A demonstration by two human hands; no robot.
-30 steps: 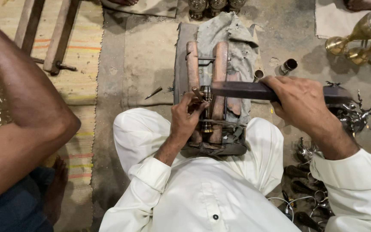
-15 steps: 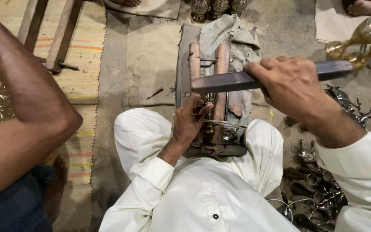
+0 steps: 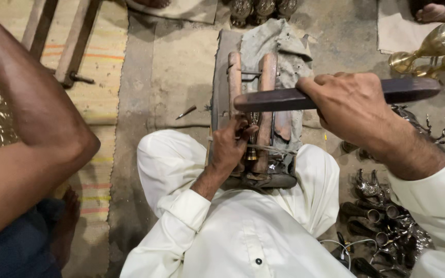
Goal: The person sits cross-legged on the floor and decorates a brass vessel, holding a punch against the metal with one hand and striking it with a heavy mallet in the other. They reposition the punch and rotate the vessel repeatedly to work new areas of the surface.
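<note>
File (image 3: 284,99) now higher, over vise (image 3: 256,134)

Long flat file (image 3: 284,98): dark, rust-brown metal bar, lay nearly level and crosswise above the wooden clamp (image 3: 263,123), its far end dark and blunt at right. Small brass piece (image 3: 252,153): yellow, bell-shaped, sat upright between the clamp's two reddish wooden bars, near their lower end. Clamp stood lengthwise on a grey cloth-covered block.
</note>
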